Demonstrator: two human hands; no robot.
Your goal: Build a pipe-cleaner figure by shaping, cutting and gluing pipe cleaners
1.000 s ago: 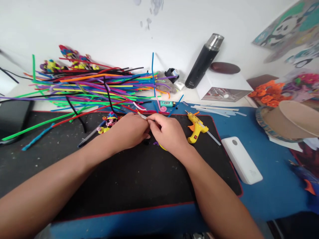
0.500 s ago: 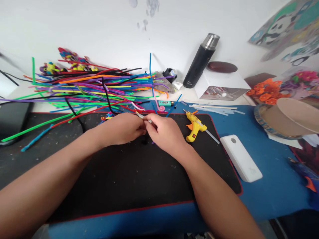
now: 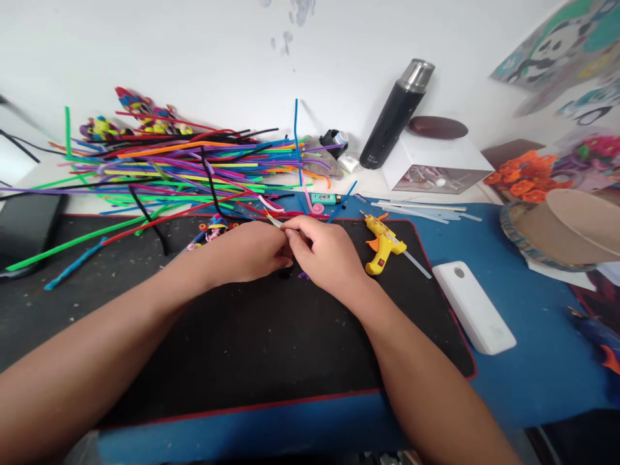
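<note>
R hand is pinching thumb & index narrow on slim, pale, pointed piece w/ yellowish tip, which is poking out betw. both hands. L hand is curling right beside; fingertips mostly hidden, can't tell its grip. Curly purple scrap is lying nr R hand on black, red-edged mat; yellow plastic glue gun w/ orange trigger is resting farther R; multicolour fuzzy figure is showing behind L wrist.
</note>
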